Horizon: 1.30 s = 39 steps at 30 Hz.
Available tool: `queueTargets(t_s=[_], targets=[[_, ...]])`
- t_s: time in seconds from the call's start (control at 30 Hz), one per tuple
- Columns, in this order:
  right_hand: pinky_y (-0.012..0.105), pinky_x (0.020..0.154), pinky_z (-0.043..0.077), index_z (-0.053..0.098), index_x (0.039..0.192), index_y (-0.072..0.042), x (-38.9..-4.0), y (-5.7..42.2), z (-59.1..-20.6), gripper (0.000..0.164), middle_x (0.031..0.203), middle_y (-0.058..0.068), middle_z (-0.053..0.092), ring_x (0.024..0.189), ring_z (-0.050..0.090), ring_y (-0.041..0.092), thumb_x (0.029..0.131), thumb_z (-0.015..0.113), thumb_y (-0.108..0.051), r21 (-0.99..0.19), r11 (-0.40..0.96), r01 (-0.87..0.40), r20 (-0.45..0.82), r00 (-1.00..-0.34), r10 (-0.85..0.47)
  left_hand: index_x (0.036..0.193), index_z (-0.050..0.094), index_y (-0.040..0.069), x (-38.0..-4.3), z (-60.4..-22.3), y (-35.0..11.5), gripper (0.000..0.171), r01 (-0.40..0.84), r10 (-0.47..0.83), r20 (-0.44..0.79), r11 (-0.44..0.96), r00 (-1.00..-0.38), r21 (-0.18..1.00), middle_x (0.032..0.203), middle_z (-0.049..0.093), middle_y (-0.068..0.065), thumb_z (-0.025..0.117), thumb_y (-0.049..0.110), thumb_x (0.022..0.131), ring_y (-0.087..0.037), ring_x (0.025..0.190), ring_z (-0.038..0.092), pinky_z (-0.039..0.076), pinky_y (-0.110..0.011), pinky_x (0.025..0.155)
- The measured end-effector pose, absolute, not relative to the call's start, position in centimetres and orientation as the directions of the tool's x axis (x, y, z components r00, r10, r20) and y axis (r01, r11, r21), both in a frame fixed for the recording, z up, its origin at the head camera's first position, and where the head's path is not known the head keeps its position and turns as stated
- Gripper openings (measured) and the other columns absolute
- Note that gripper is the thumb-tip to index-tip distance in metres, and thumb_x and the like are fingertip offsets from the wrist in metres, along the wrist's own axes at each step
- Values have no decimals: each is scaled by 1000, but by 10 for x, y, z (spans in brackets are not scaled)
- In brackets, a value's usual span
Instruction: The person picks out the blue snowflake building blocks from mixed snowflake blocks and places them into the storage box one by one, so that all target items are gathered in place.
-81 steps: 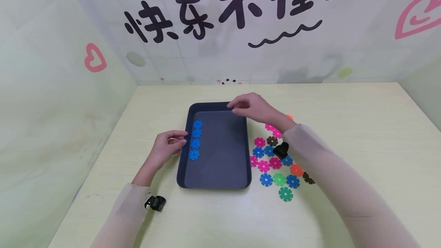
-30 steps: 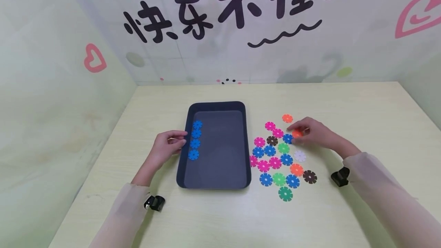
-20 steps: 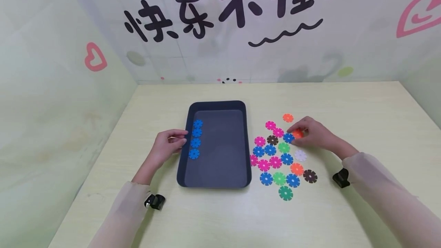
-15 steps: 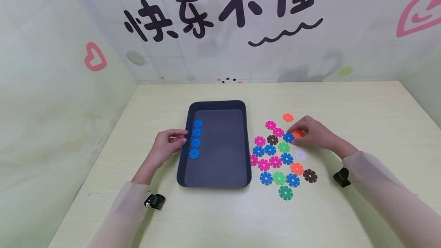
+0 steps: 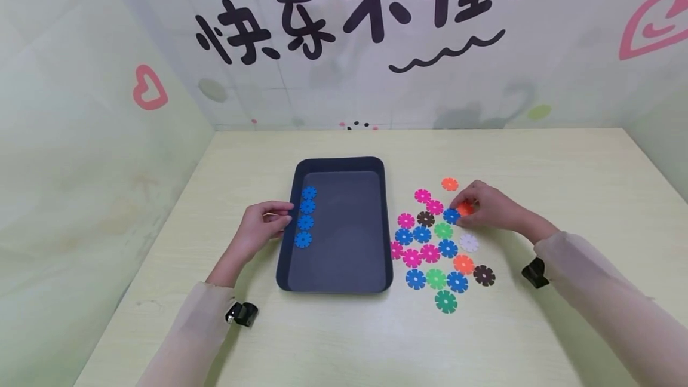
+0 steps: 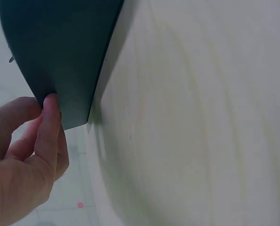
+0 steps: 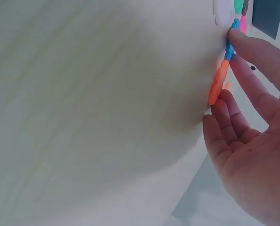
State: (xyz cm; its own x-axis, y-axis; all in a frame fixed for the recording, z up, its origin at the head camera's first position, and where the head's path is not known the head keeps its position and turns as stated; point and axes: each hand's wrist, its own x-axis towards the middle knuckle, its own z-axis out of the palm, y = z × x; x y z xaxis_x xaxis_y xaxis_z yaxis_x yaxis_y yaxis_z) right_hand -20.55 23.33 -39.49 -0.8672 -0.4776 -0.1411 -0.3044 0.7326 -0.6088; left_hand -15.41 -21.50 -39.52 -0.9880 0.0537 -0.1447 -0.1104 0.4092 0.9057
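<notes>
In the head view, my left hand (image 5: 261, 227) pinches the left rim of a dark rectangular tray (image 5: 344, 284); the left wrist view has its fingertips against the outer wall of the tray (image 6: 69, 56). A column of several blue snowflake discs (image 5: 305, 222) lies along the tray's left side. Right of the tray, my right hand (image 5: 491, 206) pinches a blue snowflake disc (image 5: 451, 215) by its edges between thumb and index finger, low over the table. Under that hand is an orange snowflake disc (image 5: 465, 209), partly hidden, also edge-on in the right wrist view (image 7: 218, 82).
Loose snowflake discs spread between tray and right hand: several pink (image 5: 430, 253), more blue (image 5: 415, 279), green (image 5: 436, 278), dark brown (image 5: 484, 275), white (image 5: 469, 243) and orange (image 5: 450, 184). The wooden table (image 5: 344, 345) meets a printed wall (image 5: 333, 94) at the back.
My right hand has gone from above the tray's far right corner rightward and down to the blue disc among the loose ones, then stayed almost still. My left hand keeps its place on the rim.
</notes>
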Motion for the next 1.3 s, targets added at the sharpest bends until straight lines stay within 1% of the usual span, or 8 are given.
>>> queueTargets(t_s=[0.13, 0.27, 0.33, 0.43, 0.7, 0.9, 1.1, 1.3], targets=[[33, 70, 43, 69, 99, -6, -205, 233, -393, 24, 96, 11, 48, 87, 43, 25, 76, 74, -10, -605, 731, -316, -143, -860, -491, 116, 60, -3, -154, -394, -214, 29, -113, 54, -147, 404, -988, 908, 99, 57, -16, 60, 3, 88, -19, 80, 59, 54, -29, 66], [33, 68, 41, 69, 99, -7, -206, 233, -392, 26, 94, 9, 48, 86, 41, 24, 75, 76, -15, -599, 728, -333, -136, -854, -502, 116, 59, -4, -154, -392, -213, 29, -112, 53, -145, 403, -988, 908, 99, 57, -16, 59, 1, 87, -17, 79, 60, 54, -30, 66], [33, 68, 42, 69, 98, -7, -206, 232, -392, 27, 94, 9, 48, 86, 42, 24, 74, 77, -18, -598, 726, -340, -129, -853, -505, 116, 59, -4, -153, -391, -213, 29, -110, 53, -143, 405, -988, 908, 99, 57, -16, 59, 1, 87, -17, 80, 60, 54, -30, 66], [33, 68, 42, 69, 96, -8, -208, 231, -392, 26, 93, 9, 49, 85, 42, 24, 73, 78, -18, -597, 722, -350, -116, -853, -509, 117, 59, -5, -153, -391, -214, 30, -106, 56, -140, 407, -989, 907, 100, 57, -16, 59, 1, 88, -18, 81, 60, 54, -31, 67], [34, 70, 44, 69, 91, -8, -208, 227, -391, 22, 93, 9, 50, 87, 43, 24, 71, 79, -13, -579, 728, -367, -102, -853, -511, 116, 59, -4, -153, -390, -214, 29, -104, 59, -139, 404, -988, 909, 99, 57, -16, 59, 1, 88, -17, 80, 60, 54, -31, 67], [38, 75, 47, 64, 90, -7, -206, 222, -391, 25, 91, 6, 53, 88, 47, 24, 70, 79, -5, -588, 703, -399, -69, -842, -535, 116, 59, -5, -153, -390, -214, 29, -109, 57, -144, 401, -988, 909, 98, 57, -16, 59, 1, 87, -17, 79, 60, 54, -30, 66], [37, 77, 49, 59, 90, -5, -205, 217, -391, 30, 88, 2, 57, 84, 52, 22, 68, 77, 4, -599, 679, -425, -45, -828, -558, 116, 59, -5, -153, -392, -214, 30, -107, 56, -141, 397, -988, 912, 99, 57, -16, 59, 1, 87, -19, 81, 60, 54, -29, 66], [36, 74, 50, 62, 89, -5, -203, 213, -388, 25, 84, 1, 59, 80, 54, 19, 71, 71, 9, -582, 677, -450, -12, -828, -561, 116, 59, -5, -152, -393, -215, 30, -101, 59, -135, 391, -989, 915, 99, 57, -17, 59, 2, 87, -21, 82, 60, 54, -29, 66]])
